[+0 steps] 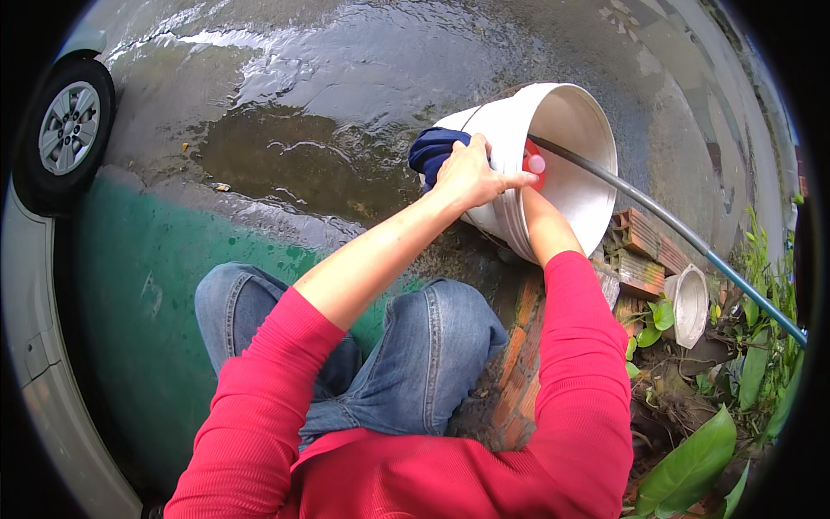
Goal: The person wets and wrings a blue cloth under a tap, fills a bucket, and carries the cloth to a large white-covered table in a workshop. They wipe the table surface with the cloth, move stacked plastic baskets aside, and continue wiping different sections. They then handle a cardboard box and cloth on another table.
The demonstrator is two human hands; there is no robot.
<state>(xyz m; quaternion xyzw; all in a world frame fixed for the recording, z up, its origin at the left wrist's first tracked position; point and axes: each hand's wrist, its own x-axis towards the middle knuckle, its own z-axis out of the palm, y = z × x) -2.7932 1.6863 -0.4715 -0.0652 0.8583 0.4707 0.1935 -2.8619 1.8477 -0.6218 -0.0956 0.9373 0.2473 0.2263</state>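
A white bucket lies tipped on its side, its mouth facing right. Against its outer wall my left hand is closed over a bunched dark blue cloth, the thumb stretched toward the rim. My right forearm reaches into the mouth; the rim and wall hide that hand, so its fingers do not show. Just inside the mouth, beside that arm, is a red object with a pale pink round part; its kind is unclear. A hose, grey turning blue, runs out of the bucket to the right.
Wet concrete with a shallow puddle spreads ahead. Right of the bucket are stacked hollow bricks, a small whitish container and leafy plants. On the left, a car wheel stands beside green-painted ground.
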